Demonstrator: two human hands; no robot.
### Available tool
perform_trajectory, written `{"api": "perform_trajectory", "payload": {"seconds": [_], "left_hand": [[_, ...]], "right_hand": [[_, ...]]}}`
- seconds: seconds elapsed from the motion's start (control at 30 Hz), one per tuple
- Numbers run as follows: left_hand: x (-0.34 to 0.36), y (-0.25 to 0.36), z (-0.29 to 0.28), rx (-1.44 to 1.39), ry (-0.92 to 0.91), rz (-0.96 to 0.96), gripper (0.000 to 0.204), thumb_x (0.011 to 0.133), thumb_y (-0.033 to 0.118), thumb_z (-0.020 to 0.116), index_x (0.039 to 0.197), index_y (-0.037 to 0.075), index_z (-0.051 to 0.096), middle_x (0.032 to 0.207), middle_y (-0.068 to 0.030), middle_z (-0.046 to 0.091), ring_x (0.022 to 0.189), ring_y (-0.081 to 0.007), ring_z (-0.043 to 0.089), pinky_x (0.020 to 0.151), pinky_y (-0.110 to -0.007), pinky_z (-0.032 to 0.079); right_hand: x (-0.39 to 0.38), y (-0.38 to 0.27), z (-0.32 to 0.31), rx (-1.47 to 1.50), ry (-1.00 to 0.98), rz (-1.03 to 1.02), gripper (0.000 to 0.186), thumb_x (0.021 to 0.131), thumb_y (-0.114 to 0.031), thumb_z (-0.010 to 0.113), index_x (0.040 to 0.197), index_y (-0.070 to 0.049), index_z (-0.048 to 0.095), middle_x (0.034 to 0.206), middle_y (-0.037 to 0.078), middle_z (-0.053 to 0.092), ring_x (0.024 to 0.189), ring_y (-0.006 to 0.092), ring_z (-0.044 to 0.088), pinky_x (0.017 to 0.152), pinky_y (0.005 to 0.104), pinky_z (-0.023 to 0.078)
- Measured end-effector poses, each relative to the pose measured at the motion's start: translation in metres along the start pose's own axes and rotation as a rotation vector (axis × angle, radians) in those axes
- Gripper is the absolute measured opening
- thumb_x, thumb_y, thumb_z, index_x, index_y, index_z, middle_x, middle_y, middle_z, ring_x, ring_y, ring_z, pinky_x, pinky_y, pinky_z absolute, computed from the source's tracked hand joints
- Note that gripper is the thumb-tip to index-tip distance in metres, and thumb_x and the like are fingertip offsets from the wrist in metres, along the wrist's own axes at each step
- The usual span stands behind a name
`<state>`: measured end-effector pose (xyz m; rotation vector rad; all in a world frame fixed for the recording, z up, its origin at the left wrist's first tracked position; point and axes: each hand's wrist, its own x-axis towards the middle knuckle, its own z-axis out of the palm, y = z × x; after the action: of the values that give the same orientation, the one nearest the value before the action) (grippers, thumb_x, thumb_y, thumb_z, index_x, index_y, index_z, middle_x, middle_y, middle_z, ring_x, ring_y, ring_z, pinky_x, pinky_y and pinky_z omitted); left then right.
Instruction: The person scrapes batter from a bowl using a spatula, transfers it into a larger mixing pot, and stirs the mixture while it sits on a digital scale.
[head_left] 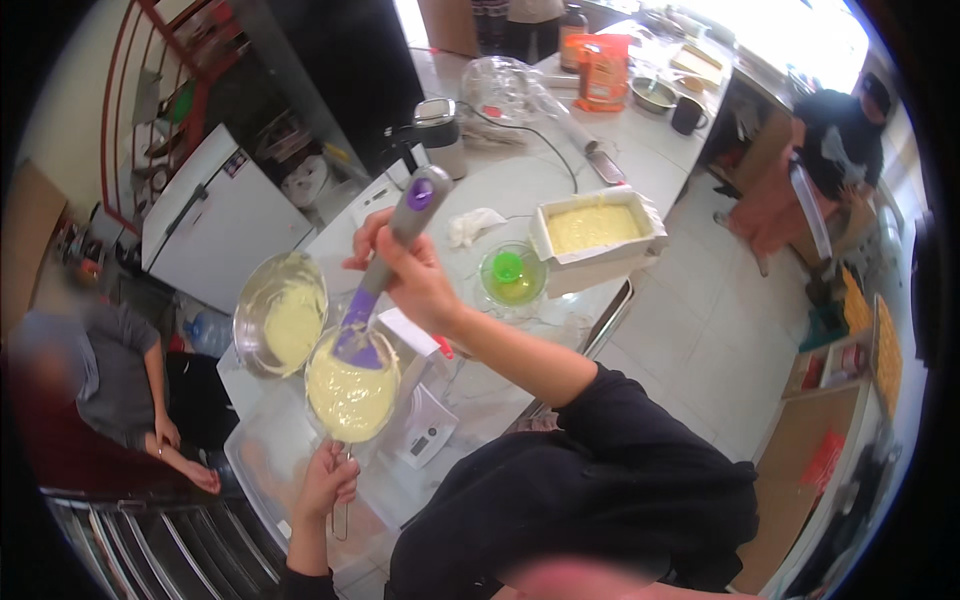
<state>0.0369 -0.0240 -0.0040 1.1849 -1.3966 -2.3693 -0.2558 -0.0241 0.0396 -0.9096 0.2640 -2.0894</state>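
Note:
My right hand [415, 275] is closed around the grey handle of a purple spatula [367, 290]. The spatula's blade dips into pale yellow batter in a small round vessel [397, 385] with a thin metal handle. Below it, my left hand [328, 480] grips that handle. Just to the left, a steel mixing bowl [247, 325] has more batter in it and smeared up its wall. A white digital scale [425, 425] lies beside the vessel, partly covered by it. Whether the vessel touches the table is hidden.
Right of my right hand stand a glass bowl [487, 285] holding a green item and a paper-lined loaf pan [545, 240] of batter. A metal-topped jar [436, 140] and an orange bag [603, 75] are farther back. One person [120, 370] sits left, another [840, 140] right.

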Motion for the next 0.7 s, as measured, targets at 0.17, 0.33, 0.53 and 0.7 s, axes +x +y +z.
{"api": "perform_trajectory", "payload": {"seconds": [0.17,0.33,0.53,0.7], "left_hand": [[-0.013,-0.015,0.009,-0.036,0.038,0.045,0.030,0.079,0.007,0.050,0.102,0.012,0.031,0.059,-0.0003,0.037,0.034,-0.0040,0.028,0.029,-0.018,0.025],[-0.009,-0.016,0.017,0.010,0.015,0.075,0.035,0.081,0.009,0.047,0.112,0.011,0.029,0.061,0.0003,0.037,0.037,-0.0034,0.030,0.032,-0.016,0.026],[-0.007,-0.008,0.030,-0.122,0.001,0.076,0.019,0.084,0.015,0.046,0.092,0.013,0.029,0.061,0.0002,0.034,0.038,-0.0024,0.029,0.031,-0.015,0.025],[-0.010,-0.014,0.039,-0.201,0.058,0.204,0.017,0.083,0.017,0.048,0.089,0.015,0.033,0.059,0.0017,0.035,0.036,0.0004,0.025,0.028,-0.012,0.021]], "right_hand": [[0.006,-0.003,0.011,0.038,-0.061,0.060,0.022,0.085,-0.028,0.044,0.093,-0.008,0.042,0.077,0.003,0.045,0.080,0.0117,0.047,0.077,0.0329,0.041],[0.012,0.001,0.004,-0.172,-0.158,0.056,0.034,0.084,-0.031,0.043,0.099,-0.001,0.038,0.080,0.007,0.049,0.079,0.0163,0.052,0.076,0.0326,0.043],[0.007,-0.004,0.008,-0.101,-0.168,0.075,0.036,0.083,-0.038,0.041,0.101,-0.008,0.036,0.072,0.003,0.044,0.071,0.0163,0.051,0.078,0.0412,0.043],[0.007,-0.002,0.020,0.027,-0.116,0.090,0.029,0.084,-0.034,0.043,0.094,-0.006,0.039,0.066,0.003,0.042,0.063,0.0152,0.050,0.075,0.0392,0.044]]}}
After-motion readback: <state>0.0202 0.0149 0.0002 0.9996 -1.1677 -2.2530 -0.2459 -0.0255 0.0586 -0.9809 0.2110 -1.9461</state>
